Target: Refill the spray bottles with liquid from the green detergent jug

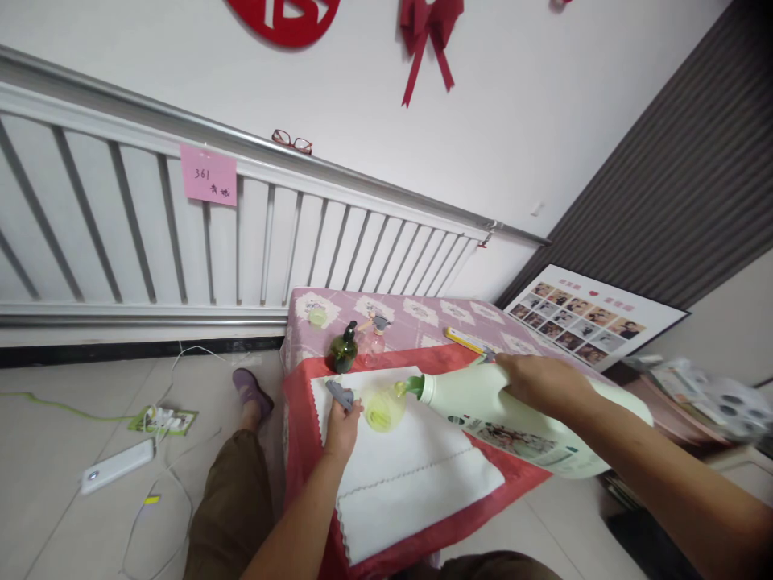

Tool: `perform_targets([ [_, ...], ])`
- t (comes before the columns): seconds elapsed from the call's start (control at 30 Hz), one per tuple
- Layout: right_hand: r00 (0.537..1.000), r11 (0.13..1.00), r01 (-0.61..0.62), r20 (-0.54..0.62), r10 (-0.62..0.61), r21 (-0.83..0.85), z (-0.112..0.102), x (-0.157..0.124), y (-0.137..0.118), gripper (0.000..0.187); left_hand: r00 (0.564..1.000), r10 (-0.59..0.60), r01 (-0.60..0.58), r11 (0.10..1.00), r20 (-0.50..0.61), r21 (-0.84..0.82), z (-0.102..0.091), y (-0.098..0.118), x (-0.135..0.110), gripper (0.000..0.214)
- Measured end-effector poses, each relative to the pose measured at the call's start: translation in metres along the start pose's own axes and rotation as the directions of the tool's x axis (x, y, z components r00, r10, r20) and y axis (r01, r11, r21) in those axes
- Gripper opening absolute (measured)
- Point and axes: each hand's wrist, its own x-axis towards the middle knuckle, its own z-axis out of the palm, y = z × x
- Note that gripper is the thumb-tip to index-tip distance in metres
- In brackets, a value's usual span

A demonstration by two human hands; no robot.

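One grey pump head (340,395) was pinched in the left hand (343,427), and one pale-green jug (471,403) was clasped in the right hand (537,388), its spout (415,387) tipped to one yellow bottle (383,412) on one white cloth (416,499), centre. Just above were set one dark-green bottle (343,354) and one pink bottle (374,346), on one cloth-draped table (416,326), with one radiator (254,242) at upper left.

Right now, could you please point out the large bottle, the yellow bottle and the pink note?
Large bottle (531,423), head view, side of its body.
Yellow bottle (384,412), head view, its rounded body.
Pink note (208,175), head view, middle of the sheet.
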Motion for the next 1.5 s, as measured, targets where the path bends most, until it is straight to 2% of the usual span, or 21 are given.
perform_targets([
  [0.97,1.000,1.000,-0.001,0.005,0.001,-0.010,-0.0037,-0.0015,-0.0018,0.022,1.000,-0.006,0.005,1.000,0.016,0.026,-0.0019,0.0005,-0.0002,0.046],
  [1.5,1.000,1.000,0.000,-0.001,0.000,-0.024,-0.0026,-0.0016,-0.0023,0.023,1.000,-0.003,0.003,0.999,0.019,0.033,-0.0044,-0.0065,0.0034,0.046],
])
